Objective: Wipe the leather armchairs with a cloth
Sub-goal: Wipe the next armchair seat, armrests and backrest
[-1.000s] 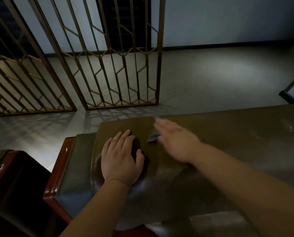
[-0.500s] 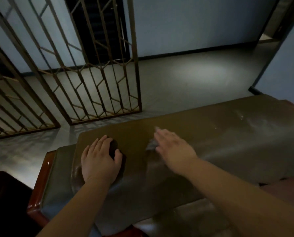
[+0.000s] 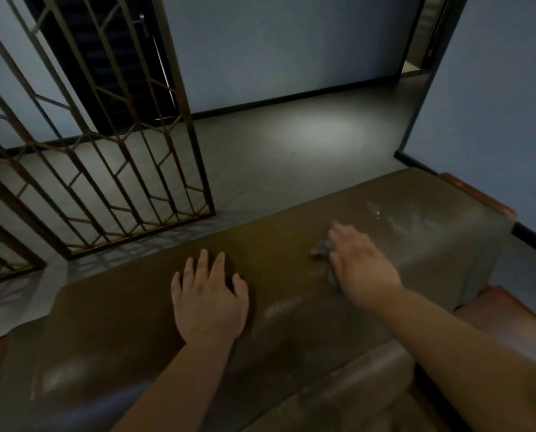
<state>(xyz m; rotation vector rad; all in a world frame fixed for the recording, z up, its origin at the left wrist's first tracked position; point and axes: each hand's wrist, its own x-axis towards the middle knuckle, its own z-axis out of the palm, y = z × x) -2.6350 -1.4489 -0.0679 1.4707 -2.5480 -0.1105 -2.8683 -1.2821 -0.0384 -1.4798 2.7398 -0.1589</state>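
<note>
I look down on the top of a brown leather armchair back [image 3: 276,241] that runs across the view. My left hand [image 3: 209,299] rests flat on the leather near the middle, fingers straight and spread. My right hand [image 3: 361,265] presses a small grey cloth [image 3: 321,247] flat against the leather further right. Only an edge of the cloth shows at the hand's left side; the rest is hidden under the palm. Pale smears mark the leather beyond the right hand.
A metal lattice screen [image 3: 110,169] stands on the grey floor behind the chair at left. A dark door is behind it. A wooden armrest [image 3: 478,194] ends the chair at right, next to a blue wall [image 3: 491,88]. The seat cushion [image 3: 369,385] lies below.
My right hand has slid the cloth rightward along the chair back. The view has shifted right and up, showing more of the chair's right end. My left hand stays flat.
</note>
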